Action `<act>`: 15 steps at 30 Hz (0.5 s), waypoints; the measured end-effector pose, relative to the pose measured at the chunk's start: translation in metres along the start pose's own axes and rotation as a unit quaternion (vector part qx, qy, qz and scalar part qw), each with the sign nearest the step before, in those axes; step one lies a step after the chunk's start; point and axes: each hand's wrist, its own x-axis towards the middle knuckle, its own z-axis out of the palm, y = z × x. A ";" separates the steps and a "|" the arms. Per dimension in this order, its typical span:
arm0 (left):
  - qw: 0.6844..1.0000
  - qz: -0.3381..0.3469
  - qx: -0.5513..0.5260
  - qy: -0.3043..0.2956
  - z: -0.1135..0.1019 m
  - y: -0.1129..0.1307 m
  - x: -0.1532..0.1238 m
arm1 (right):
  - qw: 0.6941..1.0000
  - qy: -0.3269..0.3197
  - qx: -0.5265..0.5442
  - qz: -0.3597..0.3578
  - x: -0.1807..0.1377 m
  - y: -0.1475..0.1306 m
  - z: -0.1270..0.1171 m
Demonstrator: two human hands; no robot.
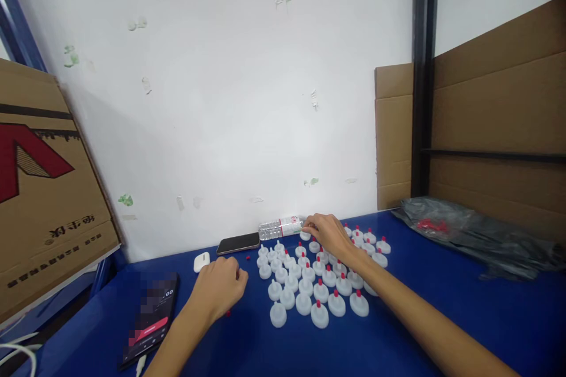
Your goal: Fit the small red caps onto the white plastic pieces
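Note:
Many white plastic nozzle caps (303,303) stand upright in loose rows on the blue table. Those toward the right carry small red tips (319,304), while several at the left have bare white nozzles. My right hand (327,232) reaches over the back rows, thumb and fingers pinched at the top of a white nozzle cap (305,235); its tip is hidden by the fingers. Left of the group, my left hand (224,285) is closed with curled fingers, and what it holds, if anything, is hidden. One loose red tip (228,313) lies beside it, another (247,257) farther back.
A clear water bottle (280,228) lies along the wall beside a dark phone (239,243). Further left are a white earbud case (202,261) and a plugged-in phone (152,318). A grey plastic bag (469,235) with red pieces lies at right. A cardboard box (48,188) borders the left.

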 end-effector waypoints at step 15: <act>0.885 -0.063 -0.179 -0.424 -0.006 -0.020 -0.006 | 0.994 -0.081 -0.046 -0.051 0.002 -0.005 0.008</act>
